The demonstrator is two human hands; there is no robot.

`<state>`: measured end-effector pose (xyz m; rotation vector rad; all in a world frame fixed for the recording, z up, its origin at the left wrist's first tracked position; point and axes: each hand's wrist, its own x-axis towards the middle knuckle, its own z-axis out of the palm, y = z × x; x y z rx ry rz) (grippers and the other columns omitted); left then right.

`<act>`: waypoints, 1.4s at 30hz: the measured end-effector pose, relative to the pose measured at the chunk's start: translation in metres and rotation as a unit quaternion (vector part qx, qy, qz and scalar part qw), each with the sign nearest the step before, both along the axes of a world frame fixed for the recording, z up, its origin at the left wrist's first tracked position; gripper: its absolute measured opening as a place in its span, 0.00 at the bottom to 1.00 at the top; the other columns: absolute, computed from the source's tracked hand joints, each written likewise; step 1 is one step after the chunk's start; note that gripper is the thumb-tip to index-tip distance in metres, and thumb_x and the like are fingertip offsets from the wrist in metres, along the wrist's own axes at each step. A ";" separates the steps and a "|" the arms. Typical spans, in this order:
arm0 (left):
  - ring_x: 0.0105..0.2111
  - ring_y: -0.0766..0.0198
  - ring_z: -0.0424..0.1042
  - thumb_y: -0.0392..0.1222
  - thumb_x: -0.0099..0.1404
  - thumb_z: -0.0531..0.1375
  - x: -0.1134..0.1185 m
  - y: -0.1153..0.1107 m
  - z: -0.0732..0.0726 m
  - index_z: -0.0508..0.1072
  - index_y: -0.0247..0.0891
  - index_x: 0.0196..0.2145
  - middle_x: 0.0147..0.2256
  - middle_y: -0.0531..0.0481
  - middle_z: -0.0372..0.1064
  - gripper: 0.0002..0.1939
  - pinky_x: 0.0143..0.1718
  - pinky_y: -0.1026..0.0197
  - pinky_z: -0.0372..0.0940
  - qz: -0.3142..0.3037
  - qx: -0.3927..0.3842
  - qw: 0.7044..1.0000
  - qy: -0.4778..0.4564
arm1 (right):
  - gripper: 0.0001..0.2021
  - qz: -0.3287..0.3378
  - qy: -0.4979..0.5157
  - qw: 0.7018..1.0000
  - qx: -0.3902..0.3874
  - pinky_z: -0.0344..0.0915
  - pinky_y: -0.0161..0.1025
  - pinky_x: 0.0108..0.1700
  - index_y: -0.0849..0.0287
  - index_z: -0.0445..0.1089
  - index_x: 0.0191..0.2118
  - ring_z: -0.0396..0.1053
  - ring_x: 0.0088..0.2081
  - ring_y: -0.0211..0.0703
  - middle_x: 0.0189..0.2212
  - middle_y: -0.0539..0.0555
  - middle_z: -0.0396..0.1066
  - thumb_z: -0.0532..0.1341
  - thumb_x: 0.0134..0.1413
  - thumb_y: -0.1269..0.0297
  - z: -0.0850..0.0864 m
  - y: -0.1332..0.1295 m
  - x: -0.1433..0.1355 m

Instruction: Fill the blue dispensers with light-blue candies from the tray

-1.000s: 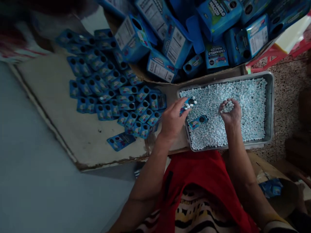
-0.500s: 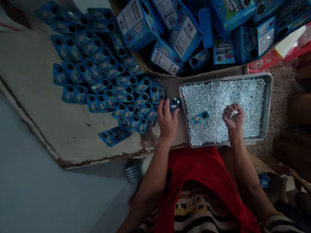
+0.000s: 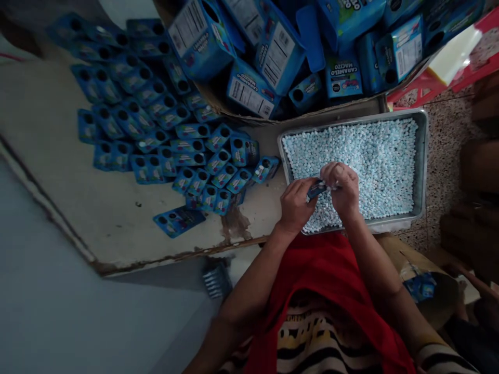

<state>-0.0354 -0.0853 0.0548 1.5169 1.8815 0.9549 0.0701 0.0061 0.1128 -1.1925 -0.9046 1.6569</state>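
Over the left part of a metal tray (image 3: 423,166), my left hand (image 3: 297,206) grips a small blue candy box (image 3: 316,188) by its side. My right hand (image 3: 344,191) is closed on candies, its fingertips at the box's round opening. A few white pieces show between the fingers and the box. Small white and pale blue candies (image 3: 382,161) fill the tray. Just left of the tray, a blue box (image 3: 265,170) with white candies at its hole lies on the table.
Many small blue boxes (image 3: 191,145) with round holes crowd the table (image 3: 125,218) to the left. Larger blue boxes (image 3: 278,57) fill a cardboard carton (image 3: 249,118) at the back. Below right stands another carton (image 3: 440,296). Part of another person's arm (image 3: 481,285) shows at far right.
My left hand has moved right from the table and picked up the box that lay on the candies. My right hand has moved left to that box, still closed on candies.
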 end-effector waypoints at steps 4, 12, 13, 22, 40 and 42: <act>0.51 0.49 0.79 0.32 0.64 0.67 -0.008 -0.003 0.009 0.80 0.47 0.55 0.50 0.48 0.82 0.22 0.58 0.47 0.73 -0.010 -0.006 1.000 0.013 | 0.34 -0.129 0.031 0.989 -0.069 0.60 0.38 0.26 0.52 0.51 0.20 0.48 0.21 0.37 0.18 0.44 0.44 0.62 0.65 0.34 -0.025 0.008 0.012; 0.47 0.48 0.76 0.29 0.59 0.69 -0.024 -0.034 0.011 0.80 0.45 0.47 0.44 0.46 0.80 0.19 0.55 0.46 0.71 0.082 0.001 0.995 0.063 | 0.23 -0.003 -0.302 0.952 -0.042 0.71 0.41 0.44 0.53 0.77 0.33 0.72 0.37 0.42 0.33 0.51 0.76 0.68 0.59 0.36 -0.055 0.024 0.099; 0.46 0.48 0.76 0.29 0.58 0.69 -0.023 -0.034 0.010 0.80 0.45 0.47 0.44 0.46 0.79 0.20 0.54 0.47 0.71 0.079 -0.001 0.996 0.050 | 0.20 0.080 -0.383 0.920 0.001 0.72 0.45 0.50 0.54 0.79 0.36 0.75 0.42 0.47 0.38 0.54 0.79 0.69 0.59 0.40 -0.050 0.021 0.106; 0.48 0.55 0.78 0.31 0.62 0.69 -0.020 -0.042 -0.001 0.79 0.42 0.46 0.45 0.47 0.78 0.15 0.53 0.53 0.73 0.148 -0.001 0.981 -0.126 | 0.21 0.295 -0.668 0.672 0.120 0.71 0.60 0.60 0.57 0.80 0.58 0.75 0.58 0.67 0.61 0.68 0.74 0.62 0.69 0.51 -0.014 0.033 0.114; 0.55 0.51 0.78 0.50 0.66 0.72 -0.079 -0.154 -0.025 0.80 0.38 0.52 0.53 0.38 0.79 0.21 0.58 0.49 0.73 0.440 -0.001 0.898 -0.022 | 0.20 0.136 -0.586 0.688 0.406 0.65 0.69 0.69 0.52 0.71 0.61 0.64 0.70 0.65 0.69 0.65 0.63 0.64 0.67 0.55 0.013 0.104 0.066; 0.48 0.55 0.81 0.44 0.69 0.70 -0.086 -0.168 -0.002 0.82 0.40 0.47 0.46 0.44 0.82 0.10 0.56 0.51 0.74 0.364 0.024 0.930 0.042 | 0.17 0.118 -0.599 0.687 0.394 0.66 0.67 0.68 0.52 0.73 0.58 0.67 0.67 0.63 0.65 0.64 0.67 0.63 0.67 0.55 0.015 0.103 0.073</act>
